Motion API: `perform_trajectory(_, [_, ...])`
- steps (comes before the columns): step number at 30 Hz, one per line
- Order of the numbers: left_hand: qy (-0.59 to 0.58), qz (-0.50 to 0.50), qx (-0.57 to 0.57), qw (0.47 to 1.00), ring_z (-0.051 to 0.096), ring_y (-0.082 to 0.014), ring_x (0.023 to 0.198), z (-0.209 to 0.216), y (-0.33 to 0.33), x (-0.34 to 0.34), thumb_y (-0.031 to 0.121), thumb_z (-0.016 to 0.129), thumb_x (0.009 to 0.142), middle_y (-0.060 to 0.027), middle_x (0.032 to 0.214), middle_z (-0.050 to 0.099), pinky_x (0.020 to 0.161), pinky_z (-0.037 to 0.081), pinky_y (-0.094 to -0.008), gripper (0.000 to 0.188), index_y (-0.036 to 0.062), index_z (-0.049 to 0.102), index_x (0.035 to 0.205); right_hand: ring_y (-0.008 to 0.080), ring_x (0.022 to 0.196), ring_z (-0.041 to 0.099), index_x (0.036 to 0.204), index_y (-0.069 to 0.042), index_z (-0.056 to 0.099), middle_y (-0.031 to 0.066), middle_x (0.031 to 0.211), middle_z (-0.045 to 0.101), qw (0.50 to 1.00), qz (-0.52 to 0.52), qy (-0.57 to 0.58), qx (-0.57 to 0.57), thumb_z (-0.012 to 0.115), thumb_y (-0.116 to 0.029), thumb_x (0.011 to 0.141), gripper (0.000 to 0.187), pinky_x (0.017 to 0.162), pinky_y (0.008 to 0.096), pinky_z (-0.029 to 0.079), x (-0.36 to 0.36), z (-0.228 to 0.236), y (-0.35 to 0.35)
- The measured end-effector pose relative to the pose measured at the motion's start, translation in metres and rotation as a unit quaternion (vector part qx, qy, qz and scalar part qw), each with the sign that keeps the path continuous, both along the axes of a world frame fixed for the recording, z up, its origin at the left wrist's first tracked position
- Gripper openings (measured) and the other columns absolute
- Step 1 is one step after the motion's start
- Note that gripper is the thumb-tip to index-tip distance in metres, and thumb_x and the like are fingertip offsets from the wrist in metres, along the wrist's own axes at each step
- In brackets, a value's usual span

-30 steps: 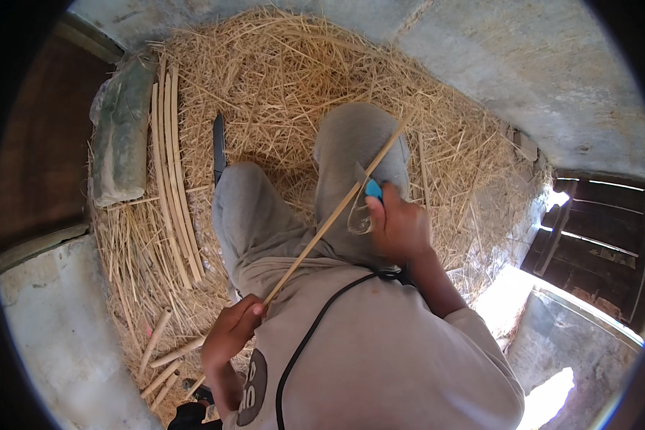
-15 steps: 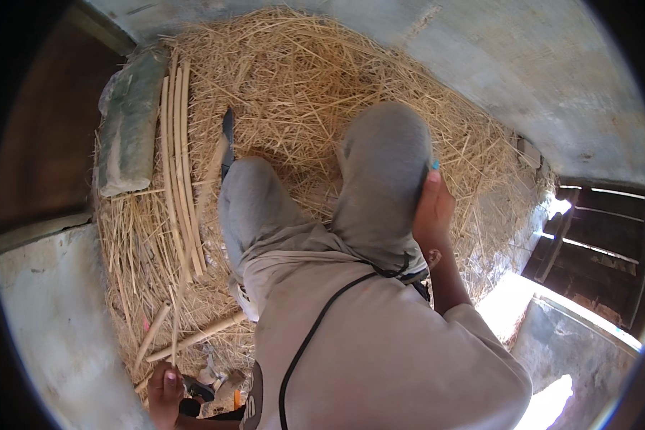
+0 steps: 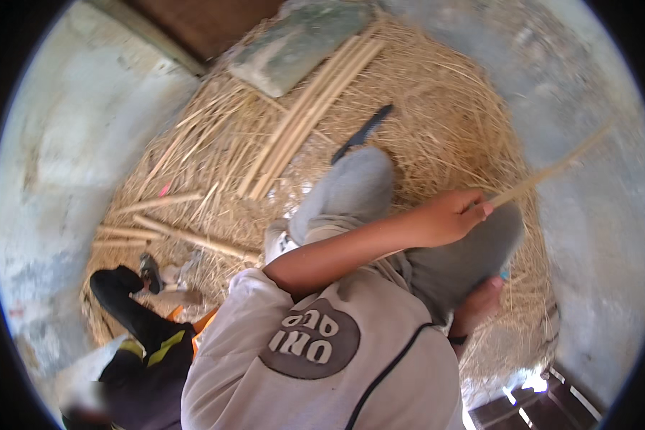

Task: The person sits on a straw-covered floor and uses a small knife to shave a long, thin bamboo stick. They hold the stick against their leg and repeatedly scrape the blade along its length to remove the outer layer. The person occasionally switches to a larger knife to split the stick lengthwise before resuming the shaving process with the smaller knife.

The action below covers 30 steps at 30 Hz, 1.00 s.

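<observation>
I sit on a heap of straw (image 3: 437,115) with both knees in grey trousers (image 3: 351,186) drawn up. My left hand (image 3: 451,215) reaches across my body to the right and grips a long pale cane stick (image 3: 552,170) that points up and to the right. My right hand (image 3: 480,304) is low beside my right knee, mostly hidden by the leg. Its fingers are curled around a blue-handled tool (image 3: 505,274), of which only a small blue tip shows.
A bundle of cane sticks (image 3: 315,107) lies on the straw ahead, beside a dark saw blade (image 3: 362,132) and a flat stone slab (image 3: 301,43). Several loose sticks (image 3: 172,233) lie at the left. A dark bag (image 3: 143,344) sits at lower left. Concrete floor (image 3: 64,158) surrounds the straw.
The view has swung round to the left. My left hand came up from the lower left and across my body, and now holds a cane stick out to the right. My right hand dropped beside the knee.
</observation>
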<state>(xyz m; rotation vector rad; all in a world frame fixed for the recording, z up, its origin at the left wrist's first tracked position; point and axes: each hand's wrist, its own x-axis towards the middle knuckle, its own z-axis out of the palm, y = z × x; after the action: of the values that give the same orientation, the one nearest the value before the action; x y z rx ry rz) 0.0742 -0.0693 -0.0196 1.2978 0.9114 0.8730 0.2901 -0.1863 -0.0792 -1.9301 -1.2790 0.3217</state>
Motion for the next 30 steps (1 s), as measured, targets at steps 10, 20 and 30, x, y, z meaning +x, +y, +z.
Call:
perform_trajectory(10, [-0.053,-0.124,-0.175,0.975,0.061,-0.0142,0.069,-0.041,-0.022,0.04,0.032,0.064,0.106,-0.008,0.081,0.066,0.062,0.048,-0.0335,0.032,0.0058,0.053,0.121,0.0476,0.069,0.066,0.114,-0.004,0.06,0.0247,0.072,0.064,0.977,0.129,-0.034,-0.164,0.043,-0.04,0.112,0.04,0.06,0.0544,0.046,0.01,0.035,0.013])
perform_trajectory(20, [0.075,-0.128,-0.142,0.979,0.051,-0.0087,0.066,-0.034,-0.048,-0.014,0.044,0.06,0.108,-0.0019,0.073,0.055,0.058,0.041,-0.031,0.041,0.004,0.064,0.103,0.0486,0.067,0.066,0.118,-0.004,0.058,0.023,0.071,0.066,0.957,0.171,-0.097,-0.213,0.047,-0.042,0.11,0.041,0.06,0.0591,0.048,0.007,0.046,0.016])
perform_trajectory(30, [0.094,-0.11,-0.062,0.988,0.05,-0.0103,0.069,-0.035,-0.036,0.018,0.041,0.058,0.11,-0.0027,0.075,0.054,0.061,0.042,-0.0319,0.039,0.004,0.062,0.1,0.0487,0.067,0.067,0.121,-0.003,0.06,0.0238,0.068,0.064,0.968,0.183,-0.063,-0.163,0.047,-0.038,0.11,0.039,0.058,0.0575,0.048,0.01,0.03,0.016])
